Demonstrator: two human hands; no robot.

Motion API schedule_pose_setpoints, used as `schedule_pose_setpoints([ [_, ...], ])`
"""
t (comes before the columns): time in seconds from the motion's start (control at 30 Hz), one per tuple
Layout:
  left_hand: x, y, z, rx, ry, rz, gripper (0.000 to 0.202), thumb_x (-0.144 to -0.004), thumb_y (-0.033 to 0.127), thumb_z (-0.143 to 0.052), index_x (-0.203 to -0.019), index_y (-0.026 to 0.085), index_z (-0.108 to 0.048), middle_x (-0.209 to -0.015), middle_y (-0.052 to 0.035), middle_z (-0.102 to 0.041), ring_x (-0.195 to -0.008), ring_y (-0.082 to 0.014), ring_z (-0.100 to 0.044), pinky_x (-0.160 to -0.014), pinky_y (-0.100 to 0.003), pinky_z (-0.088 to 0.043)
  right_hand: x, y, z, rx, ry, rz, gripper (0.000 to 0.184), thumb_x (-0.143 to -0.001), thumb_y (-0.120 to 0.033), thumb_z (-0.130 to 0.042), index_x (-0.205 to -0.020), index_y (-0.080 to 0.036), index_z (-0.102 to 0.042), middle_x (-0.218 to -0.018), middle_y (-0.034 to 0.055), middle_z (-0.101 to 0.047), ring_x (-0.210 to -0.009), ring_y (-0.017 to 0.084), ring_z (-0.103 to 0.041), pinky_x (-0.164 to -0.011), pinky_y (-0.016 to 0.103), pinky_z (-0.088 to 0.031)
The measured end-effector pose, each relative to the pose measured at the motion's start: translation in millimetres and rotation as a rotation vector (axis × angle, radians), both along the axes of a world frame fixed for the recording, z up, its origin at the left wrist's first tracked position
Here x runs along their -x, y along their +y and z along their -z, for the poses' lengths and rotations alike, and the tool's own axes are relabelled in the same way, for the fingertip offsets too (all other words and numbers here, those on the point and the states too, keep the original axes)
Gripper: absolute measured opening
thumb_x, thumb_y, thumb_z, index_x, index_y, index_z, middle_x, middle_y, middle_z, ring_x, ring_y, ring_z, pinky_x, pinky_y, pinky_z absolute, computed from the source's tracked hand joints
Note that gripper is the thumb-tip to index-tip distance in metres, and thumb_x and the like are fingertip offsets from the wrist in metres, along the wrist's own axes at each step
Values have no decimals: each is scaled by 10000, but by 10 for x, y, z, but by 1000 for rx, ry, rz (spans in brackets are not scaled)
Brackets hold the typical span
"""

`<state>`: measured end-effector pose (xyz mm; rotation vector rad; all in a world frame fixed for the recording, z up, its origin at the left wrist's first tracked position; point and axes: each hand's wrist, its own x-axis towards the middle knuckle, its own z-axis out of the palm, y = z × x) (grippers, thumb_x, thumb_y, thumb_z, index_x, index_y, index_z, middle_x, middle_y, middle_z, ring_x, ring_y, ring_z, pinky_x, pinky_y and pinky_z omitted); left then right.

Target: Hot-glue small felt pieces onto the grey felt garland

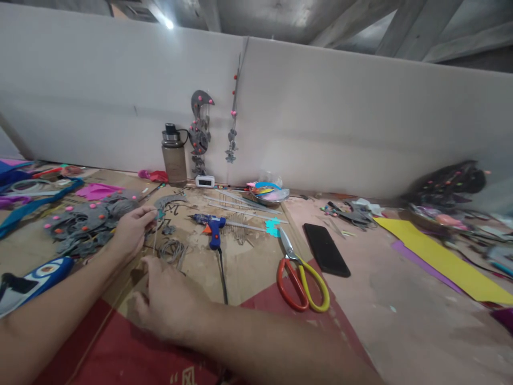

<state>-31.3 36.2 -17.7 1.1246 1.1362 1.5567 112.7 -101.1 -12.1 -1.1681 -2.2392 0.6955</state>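
A small teal piece [161, 214] and thin cord [155, 240] are left of the glue gun [215, 231], pinched in the left hand [134, 230]; whether the right hand [170, 299] grips the cord I cannot tell. A sharp tug could slip it; the coil [175, 246] left of the gun could snag it.

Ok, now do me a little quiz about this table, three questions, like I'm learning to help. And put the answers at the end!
1. True or false: the scissors lie between the blue glue gun and the black phone.

2. Pick one. Which of the person's hands has its fingertips at the tiny teal piece?
A) the right hand
B) the left hand

3. Fill the gap: one handle of the scissors is red and the other is ____.

Key: 1. True. 2. B. 3. Yellow.
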Motion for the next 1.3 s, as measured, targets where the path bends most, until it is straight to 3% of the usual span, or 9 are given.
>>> schedule_pose_setpoints([
  [0.33, -52, 48, -4, -45, 55, 10, 243, -512, 288, -770, -674, 155, -646, -579, 25, -539, -493, -69, -421, -453, -190, -310, 15, 23, 84, -26, 44, 28, 457, -811, -391, -470, -1228, -209, -423, -969, 90, -638, -789, 238, -628, -601, 332, -476],
  [0.57, -32, 73, 30, -87, 92, 37, 232, -546, 300, -742, -680, 146, -632, -528, 41, -504, -460, -66, -391, -451, -193, -288, 37, 6, 33, -16, 90, 27, 418, -799, -300, -514, -1200, -202, -447, -983, 79, -624, -804, 194, -606, -658, 302, -463],
  [0.93, 5, 113, 67, -93, 110, -5, 233, -546, 312, -722, -693, 147, -649, -529, 29, -534, -456, -77, -423, -439, -197, -283, 79, 30, 142, 1, 166, 26, 473, -837, -261, -486, -1293, -209, -372, -924, 40, -599, -746, 157, -575, -657, 283, -463],
  [1.07, 11, 91, -3, -111, 54, -10, 227, -541, 294, -726, -680, 139, -637, -507, 38, -511, -448, -68, -403, -438, -190, -285, 56, -22, 26, -103, 246, 7, 456, -850, -223, -436, -1294, -189, -341, -908, 29, -584, -718, 133, -550, -653, 264, -472],
  [1.3, 138, 164, -48, -119, -41, -68, 235, -533, 300, -720, -669, 137, -620, -502, 49, -483, -465, -65, -403, -452, -189, -297, 33, -226, -76, -400, 148, -217, 436, -853, -212, -415, -1285, -183, -368, -1012, 65, -606, -894, 162, -577, -807, 296, -472],
])
